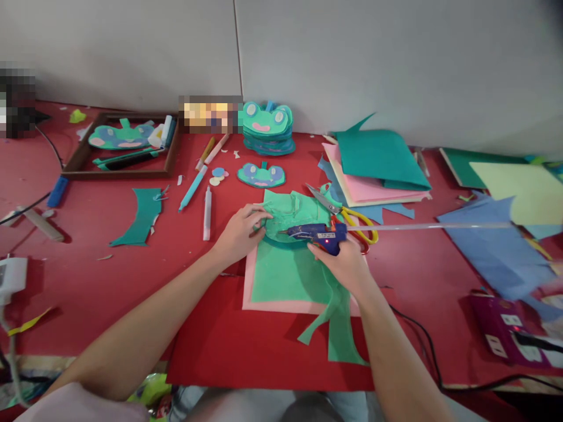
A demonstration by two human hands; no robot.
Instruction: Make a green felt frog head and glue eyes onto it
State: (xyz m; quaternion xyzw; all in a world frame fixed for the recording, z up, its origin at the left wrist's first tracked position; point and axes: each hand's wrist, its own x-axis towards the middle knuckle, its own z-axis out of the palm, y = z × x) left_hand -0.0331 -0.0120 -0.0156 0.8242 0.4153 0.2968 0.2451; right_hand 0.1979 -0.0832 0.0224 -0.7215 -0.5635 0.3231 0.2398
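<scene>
In my right hand is a blue hot glue gun, with a long clear glue stick jutting out behind it to the right. Its nozzle points left, over a light green felt piece with a darker green layer showing along its lower edge. The fingers of my left hand are closed on the left edge of that piece. Beneath lie a green felt sheet and a pink sheet. Scissors with yellow handles rest just behind the glue gun.
Behind stand a stack of frog-face felt pieces and a single frog face. Pens and a brown tray are on the left. Folded felt sheets, blue felt and a purple power strip occupy the right.
</scene>
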